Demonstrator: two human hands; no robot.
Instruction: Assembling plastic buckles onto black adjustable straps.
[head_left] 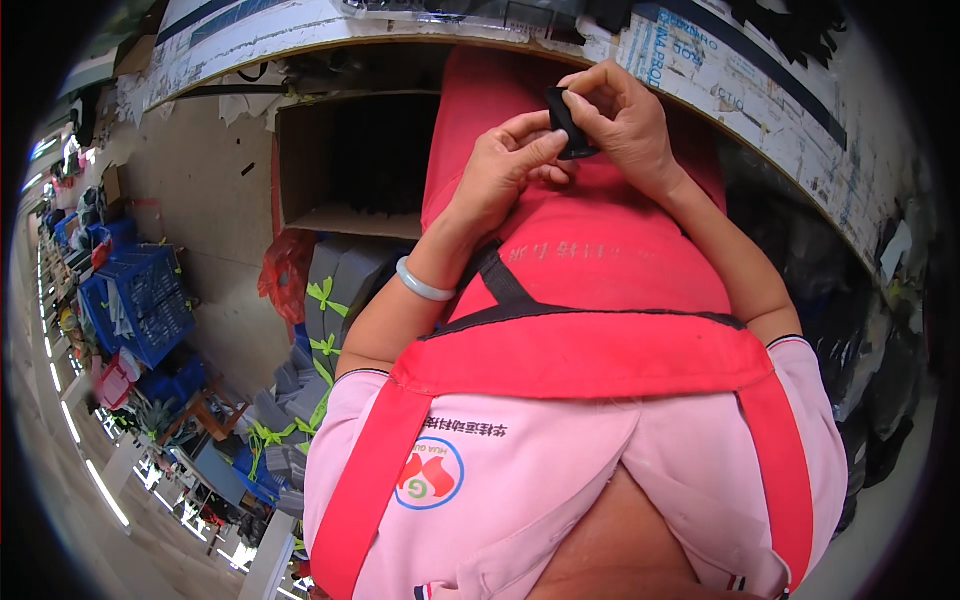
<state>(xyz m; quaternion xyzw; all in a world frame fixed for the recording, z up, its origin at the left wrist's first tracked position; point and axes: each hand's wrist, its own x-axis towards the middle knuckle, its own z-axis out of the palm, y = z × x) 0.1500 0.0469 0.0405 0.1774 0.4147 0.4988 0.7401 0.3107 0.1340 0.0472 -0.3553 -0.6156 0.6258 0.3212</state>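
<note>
Both of my hands meet over my red apron, just under the curved table edge point(700, 95). My right hand point(625, 115) pinches a small black piece point(568, 125) between thumb and fingers. My left hand point(505, 165) presses its fingertips against the same black piece from the left side. A pale bangle point(422, 284) circles my left wrist. Most of the black piece is hidden by my fingers.
An open cardboard box point(350, 160) stands under the table to my left. Grey bundles tied with green straps point(325, 300) are stacked beside my left arm. Blue plastic crates point(140, 300) stand further left, with a red bag point(285, 270) between them and the bundles. Dark material point(860, 330) piles up at right.
</note>
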